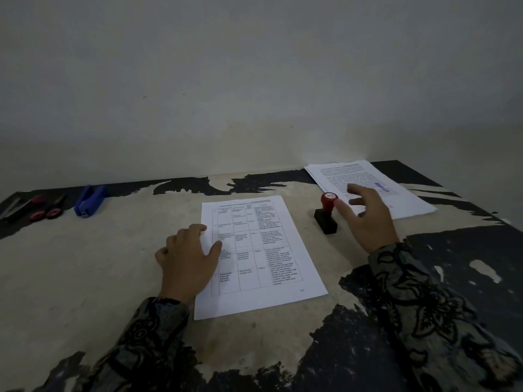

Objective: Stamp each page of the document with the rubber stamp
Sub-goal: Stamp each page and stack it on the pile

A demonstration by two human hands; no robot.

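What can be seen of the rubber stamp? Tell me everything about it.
The rubber stamp stands upright on the worn table, between the single page and the paper stack. It has a black rectangular base and a red round knob with a pale label on top; it looks like plastic. The right hand is beside it, with a fingertip at the knob, though contact is unclear. Its printing face is hidden underneath.
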